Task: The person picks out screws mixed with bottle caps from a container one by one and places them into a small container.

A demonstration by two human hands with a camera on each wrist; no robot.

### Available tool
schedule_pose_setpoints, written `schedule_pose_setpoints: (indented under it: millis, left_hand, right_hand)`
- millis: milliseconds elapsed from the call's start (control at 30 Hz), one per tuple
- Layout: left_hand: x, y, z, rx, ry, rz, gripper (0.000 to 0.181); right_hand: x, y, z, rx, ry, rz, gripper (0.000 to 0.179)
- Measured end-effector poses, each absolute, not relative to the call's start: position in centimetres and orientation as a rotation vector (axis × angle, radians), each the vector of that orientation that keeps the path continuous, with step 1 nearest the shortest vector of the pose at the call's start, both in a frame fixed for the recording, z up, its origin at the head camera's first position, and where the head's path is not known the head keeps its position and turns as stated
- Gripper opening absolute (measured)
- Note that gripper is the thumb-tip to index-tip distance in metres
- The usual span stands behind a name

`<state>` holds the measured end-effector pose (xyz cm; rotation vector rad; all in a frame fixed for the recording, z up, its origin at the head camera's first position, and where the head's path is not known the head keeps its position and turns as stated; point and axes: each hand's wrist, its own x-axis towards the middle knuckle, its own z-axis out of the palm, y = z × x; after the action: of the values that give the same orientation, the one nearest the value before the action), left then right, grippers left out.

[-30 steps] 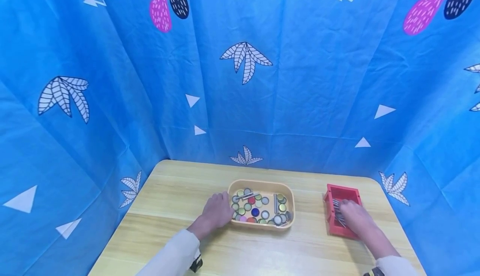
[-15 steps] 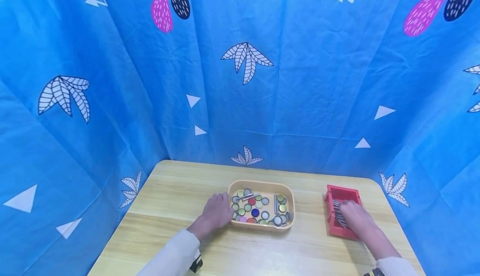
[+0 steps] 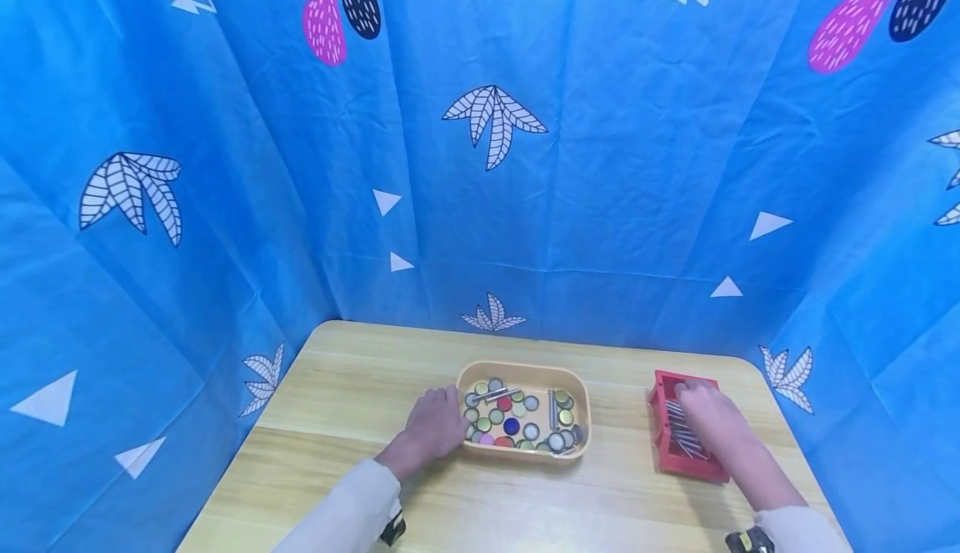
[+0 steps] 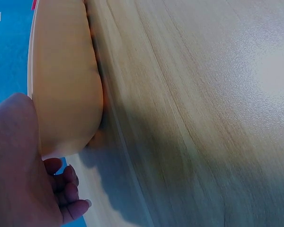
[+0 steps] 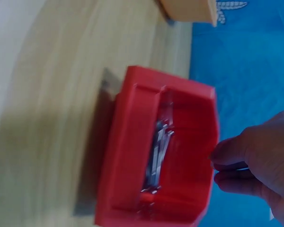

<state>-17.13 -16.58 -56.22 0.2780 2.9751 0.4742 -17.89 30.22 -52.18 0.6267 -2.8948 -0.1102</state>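
Note:
My left hand (image 3: 437, 421) grips the left end of a shallow tan tray (image 3: 525, 364). In the left wrist view the tray's wall (image 4: 68, 80) rises beside the thumb, with the fingers (image 4: 68, 189) bent below its end. Bottle caps (image 3: 511, 426) in several colours lie in the tray, with a few slim silver metal rods (image 3: 553, 409) among them. At the right, my right hand (image 3: 712, 415) is over a red bin (image 3: 693, 468) holding more silver rods (image 3: 682, 432). Its thumb and fingertips come together near the bin's rim; I cannot tell whether they pinch anything.
Both containers stand on a light wooden table (image 3: 352, 378), the bin to the right of the tray with bare wood between them. Blue patterned cloth (image 3: 480, 228) hangs behind the table and along both sides.
My right hand has moved up and slightly back over the red bin, uncovering more of the rods. The left hand and tray stay in place.

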Motion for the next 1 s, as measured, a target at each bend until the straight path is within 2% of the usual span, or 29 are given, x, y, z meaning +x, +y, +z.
schedule_pose_setpoints:
  millis: [233,433,700,833,1000]
  left_hand:
    - [-17.2,-16.6,-56.3,0.273,2.992,0.469,0.038]
    - [-17.3,-16.6,-56.3,0.287,2.998,0.463,0.036]
    - [-17.3,-16.6,-56.6,0.302,2.996,0.445,0.034]
    - [-17.4,-16.7,-56.8,0.303,2.991,0.428,0.036]
    - [-17.4,-16.7,-56.7,0.303,2.987,0.421,0.035]
  right_hand:
    - [-18.4,28.0,-50.1,0.701,-2.799,-0.082,0.032]
    - [-18.7,25.7,-49.0,0.781,-2.786,-0.01,0.053]
    - [-20.1,22.6,-49.3,0.851,-2.615,0.005,0.017]
    - [-20.7,20.9,-49.5,0.893,-2.54,0.064,0.013]
    - [-21.4,19.0,-49.8,0.939,-2.466,0.079,0.016]
